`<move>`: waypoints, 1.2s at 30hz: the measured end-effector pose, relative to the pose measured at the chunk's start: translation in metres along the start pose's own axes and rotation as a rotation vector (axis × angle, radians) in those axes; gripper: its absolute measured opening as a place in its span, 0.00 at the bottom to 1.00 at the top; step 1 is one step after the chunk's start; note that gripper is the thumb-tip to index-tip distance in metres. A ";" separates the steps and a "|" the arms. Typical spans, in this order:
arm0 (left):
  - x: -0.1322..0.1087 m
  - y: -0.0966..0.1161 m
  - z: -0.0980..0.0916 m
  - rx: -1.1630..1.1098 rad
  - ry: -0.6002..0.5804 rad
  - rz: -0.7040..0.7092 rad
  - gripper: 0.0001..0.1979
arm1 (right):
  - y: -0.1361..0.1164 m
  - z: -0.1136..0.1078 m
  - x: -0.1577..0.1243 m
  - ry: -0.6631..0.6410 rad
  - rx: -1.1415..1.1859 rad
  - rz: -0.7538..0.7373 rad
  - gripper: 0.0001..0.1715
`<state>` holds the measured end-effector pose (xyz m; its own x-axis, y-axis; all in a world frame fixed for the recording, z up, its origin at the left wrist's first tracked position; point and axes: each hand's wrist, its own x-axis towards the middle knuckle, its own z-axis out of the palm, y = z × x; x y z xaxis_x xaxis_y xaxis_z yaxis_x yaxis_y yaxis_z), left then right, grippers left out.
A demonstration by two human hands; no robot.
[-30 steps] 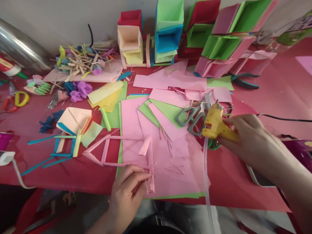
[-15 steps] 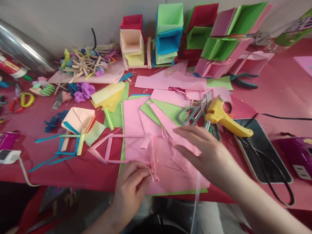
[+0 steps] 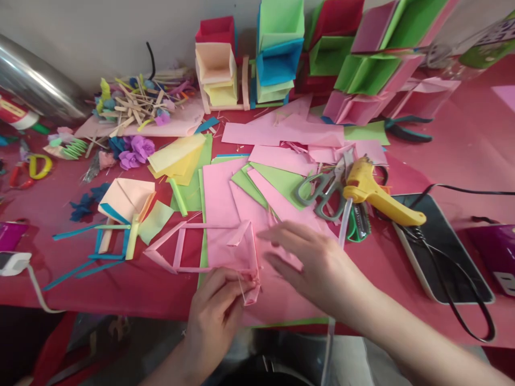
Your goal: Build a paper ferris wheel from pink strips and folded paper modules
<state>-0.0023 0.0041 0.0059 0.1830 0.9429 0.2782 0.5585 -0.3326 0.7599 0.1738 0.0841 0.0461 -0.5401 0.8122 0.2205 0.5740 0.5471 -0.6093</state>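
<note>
A pink paper frame (image 3: 217, 225) made of thin folded strips lies over the stacked pink sheets (image 3: 277, 300). My left hand (image 3: 219, 308) pinches the lower right corner of this frame, where a short folded strip juts toward me. My right hand (image 3: 311, 262) hovers above the pink sheets to the right of the frame, fingers stretched and apart, with nothing in them. Right of that hand the yellow glue gun (image 3: 372, 195) lies on its side, a clear glue stick (image 3: 345, 222) sticking out of its back.
Grey scissors (image 3: 322, 193) lie left of the glue gun, and a phone (image 3: 438, 252) with a cable across it lies right. Coloured paper boxes (image 3: 279, 59) stand along the wall. A small blue and peach paper piece (image 3: 129, 198) sits at left, near purple paper flowers (image 3: 139, 150).
My right hand has moved left and down, closer to the pink frame. My left hand keeps its pinch, and the short folded strip at the corner has shifted slightly.
</note>
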 end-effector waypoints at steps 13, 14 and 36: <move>0.007 -0.001 -0.011 0.363 0.015 0.062 0.12 | -0.011 0.049 -0.059 0.150 0.026 -0.001 0.11; 0.008 -0.003 -0.012 0.424 0.009 0.063 0.12 | -0.010 0.049 -0.060 0.156 0.014 0.000 0.12; 0.017 -0.017 -0.015 0.290 -0.060 0.173 0.13 | -0.004 0.050 -0.065 0.163 -0.006 -0.010 0.13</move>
<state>-0.0212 0.0251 0.0068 0.3373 0.8753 0.3466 0.7201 -0.4770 0.5038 0.1752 0.0191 -0.0038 -0.4391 0.8283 0.3479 0.5726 0.5564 -0.6022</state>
